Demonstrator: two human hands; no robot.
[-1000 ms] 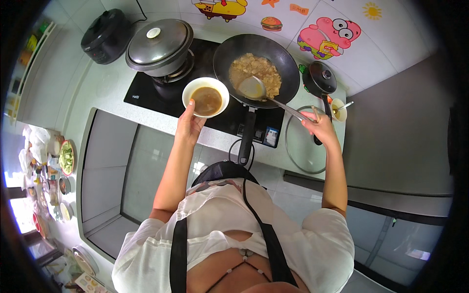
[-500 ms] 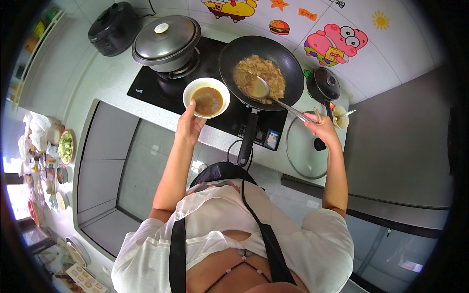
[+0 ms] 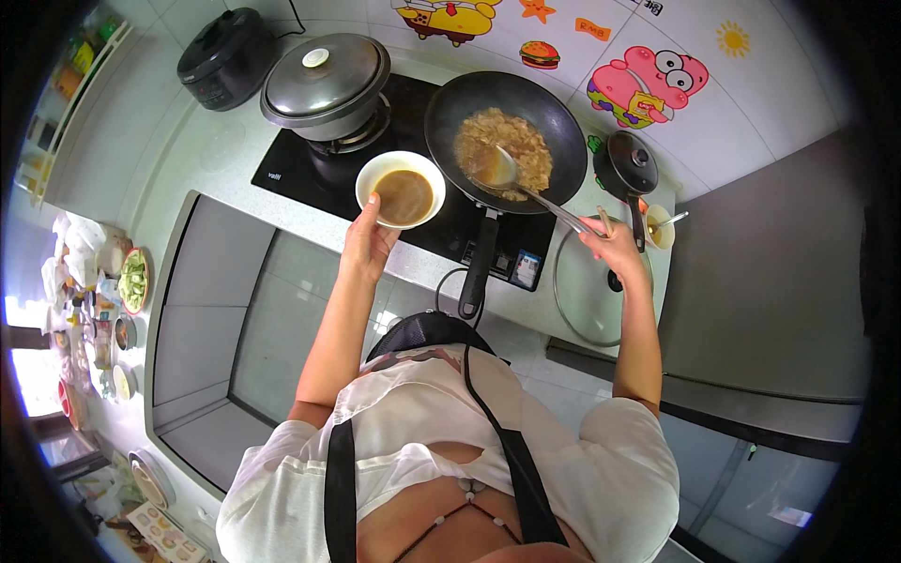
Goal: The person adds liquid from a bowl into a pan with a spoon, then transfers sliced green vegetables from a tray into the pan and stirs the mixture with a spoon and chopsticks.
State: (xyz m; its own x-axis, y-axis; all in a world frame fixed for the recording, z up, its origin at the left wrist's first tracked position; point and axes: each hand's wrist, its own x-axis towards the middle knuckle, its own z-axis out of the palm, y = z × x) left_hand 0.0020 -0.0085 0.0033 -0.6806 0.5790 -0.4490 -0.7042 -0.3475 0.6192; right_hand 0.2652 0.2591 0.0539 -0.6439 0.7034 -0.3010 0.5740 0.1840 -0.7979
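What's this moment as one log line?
left hand: holds bowl of brown liquid | right hand: grips ladle, head in wok | wok: on stove, holding food | glass lid: on counter

A white bowl (image 3: 367,184) of brown liquid (image 3: 405,198) is hovering beside a black wok (image 3: 565,141), where a metal ladle (image 3: 508,172) is slanting, its head sitting in brownish food (image 3: 526,143).

Around the wok (image 3: 554,117), the bowl (image 3: 364,185) blocks eight o'clock, the long handle (image 3: 480,263) six, the black saucepan (image 3: 619,174) three; a narrow strip of stovetop (image 3: 456,220) lies free at seven.
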